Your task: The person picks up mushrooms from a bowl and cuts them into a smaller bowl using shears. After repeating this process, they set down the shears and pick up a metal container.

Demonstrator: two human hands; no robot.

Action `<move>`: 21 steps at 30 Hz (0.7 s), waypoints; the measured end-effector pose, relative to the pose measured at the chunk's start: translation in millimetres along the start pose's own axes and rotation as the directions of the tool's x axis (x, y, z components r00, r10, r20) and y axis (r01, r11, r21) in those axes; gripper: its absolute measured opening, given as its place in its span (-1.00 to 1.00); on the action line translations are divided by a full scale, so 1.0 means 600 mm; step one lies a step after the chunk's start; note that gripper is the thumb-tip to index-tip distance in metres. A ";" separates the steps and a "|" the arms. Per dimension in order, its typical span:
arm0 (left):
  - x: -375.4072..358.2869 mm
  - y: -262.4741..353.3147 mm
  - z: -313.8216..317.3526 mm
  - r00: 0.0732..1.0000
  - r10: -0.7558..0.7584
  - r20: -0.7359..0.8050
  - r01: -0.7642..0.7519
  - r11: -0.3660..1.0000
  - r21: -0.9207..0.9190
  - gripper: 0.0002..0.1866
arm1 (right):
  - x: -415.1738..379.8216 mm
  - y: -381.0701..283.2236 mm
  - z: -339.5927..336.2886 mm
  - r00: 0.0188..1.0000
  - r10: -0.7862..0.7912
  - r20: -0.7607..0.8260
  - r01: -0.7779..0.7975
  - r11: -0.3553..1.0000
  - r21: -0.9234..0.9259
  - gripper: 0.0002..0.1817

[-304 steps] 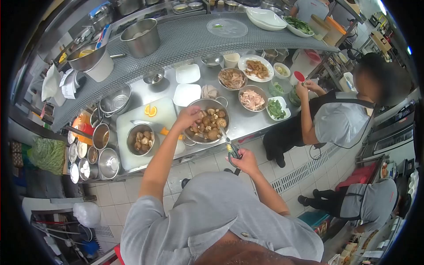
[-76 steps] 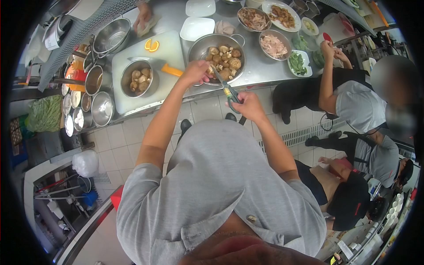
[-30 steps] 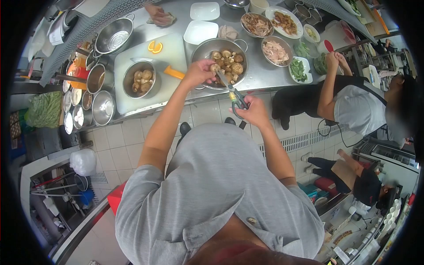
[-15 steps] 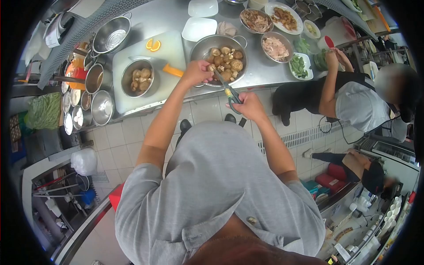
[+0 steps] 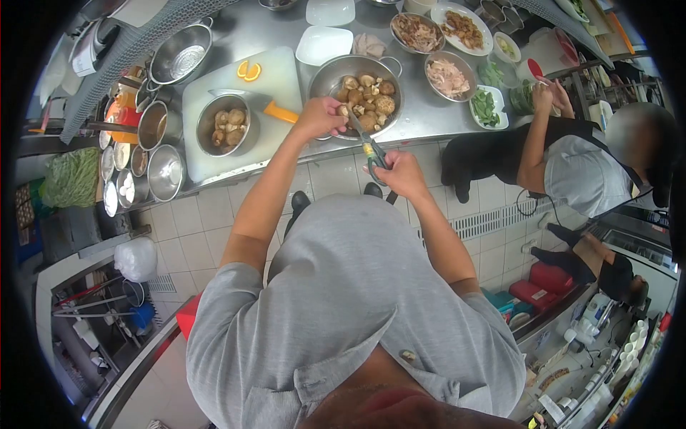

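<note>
Stainless steel counter (image 5: pixel 421 118) runs across the top of a busy kitchen, crowded with bowls and plates above a pale tiled floor. Both of the person's arms reach forward from a grey shirt. The left hand (image 5: pixel 321 116) is closed around a mushroom, pinched at the near rim of the large metal bowl (image 5: pixel 323 77). The right hand (image 5: pixel 400 174) sits lower, just off the counter edge, fingers clenched through the handles of the scissors (image 5: pixel 366 145), whose blades point up toward the left hand's mushroom; whether the blades are parted cannot be told. The large bowl holds a heap of whole brown mushrooms (image 5: pixel 368 95). To its left, on a white cutting board (image 5: pixel 279 71), a smaller metal bowl (image 5: pixel 223 126) holds mushroom pieces beside two orange slices (image 5: pixel 249 70). Farther right a co-worker (image 5: pixel 579 168) in grey leans over the counter.
</note>
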State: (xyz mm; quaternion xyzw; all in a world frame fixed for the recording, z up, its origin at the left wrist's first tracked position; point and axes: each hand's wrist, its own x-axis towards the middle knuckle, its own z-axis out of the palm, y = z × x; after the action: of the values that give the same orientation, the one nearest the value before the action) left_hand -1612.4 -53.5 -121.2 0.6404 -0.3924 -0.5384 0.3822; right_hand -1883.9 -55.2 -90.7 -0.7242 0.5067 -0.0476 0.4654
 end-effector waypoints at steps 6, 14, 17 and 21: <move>-0.017 0.024 -0.012 0.998 -0.010 -0.064 0.020 0.986 0.164 -0.57 | 0.006 0.026 0.007 0.996 0.049 0.079 -0.075 0.925 0.373 -0.45; -0.200 0.054 -0.249 0.849 0.361 -0.386 0.082 0.632 0.771 -0.51 | -0.009 0.037 -0.023 0.994 0.105 -0.029 -0.100 0.983 0.157 -0.46; -0.215 0.044 -0.264 0.822 0.455 -0.343 0.154 0.403 0.902 -0.52 | -0.012 0.032 -0.027 0.994 0.105 -0.039 -0.099 0.987 0.128 -0.44; -0.145 0.056 -0.189 0.822 0.530 -0.208 -0.065 0.449 0.891 -0.60 | -0.007 0.032 -0.027 0.994 0.106 -0.029 -0.101 0.986 0.132 -0.45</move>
State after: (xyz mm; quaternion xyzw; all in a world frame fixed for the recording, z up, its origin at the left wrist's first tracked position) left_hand -1513.1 20.1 -41.9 0.7678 -0.6119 -0.0261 0.1882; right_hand -1908.0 -63.2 -94.1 -0.6639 0.5477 -0.0694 0.5045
